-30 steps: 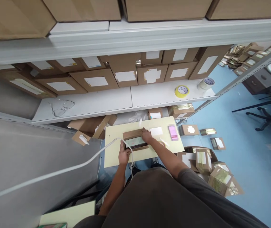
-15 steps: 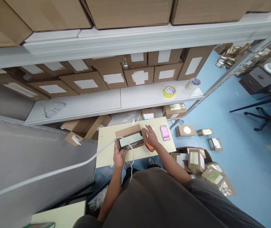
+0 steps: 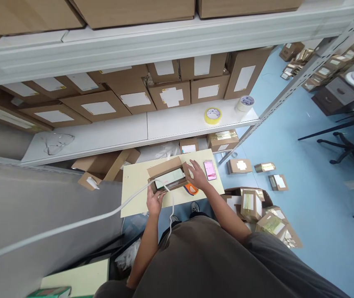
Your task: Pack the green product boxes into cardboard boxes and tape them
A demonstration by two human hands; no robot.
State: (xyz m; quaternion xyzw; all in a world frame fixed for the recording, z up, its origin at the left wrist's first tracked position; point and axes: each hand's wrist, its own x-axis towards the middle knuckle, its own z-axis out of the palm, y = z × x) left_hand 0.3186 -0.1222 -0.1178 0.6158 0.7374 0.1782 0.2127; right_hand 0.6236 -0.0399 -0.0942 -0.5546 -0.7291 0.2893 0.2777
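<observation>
Fingers (image 3: 150, 192) of the left hand (image 3: 154, 203) are closed on the near left corner of a small brown box (image 3: 164, 166). The right hand (image 3: 199, 177) is wide, with its fingers spread against the flap at the box's right end. The brown box is on the bench (image 3: 135, 178), about midway between its left and right edges. A long pale box (image 3: 169, 178) already lies inside it. The far flap and the right flap are up, so the brown box is not shut, and I see no tape on it.

A white cord (image 3: 102, 217) crosses in front of the box's left part; I cannot tell if it touches. By the bench's near edge, just below the right hand, is an orange and blue thing (image 3: 191, 191), partly hidden. A phone (image 3: 209, 170) with a pink screen lies near the right edge.

Past the far edge, a shelf (image 3: 111, 138) holds a yellow tape roll (image 3: 213, 116), a clear tape roll (image 3: 244, 104) and labelled boxes (image 3: 169, 97). An open carton (image 3: 110, 165) is by the far left corner. Piled boxes (image 3: 251, 205) crowd the right edge.
</observation>
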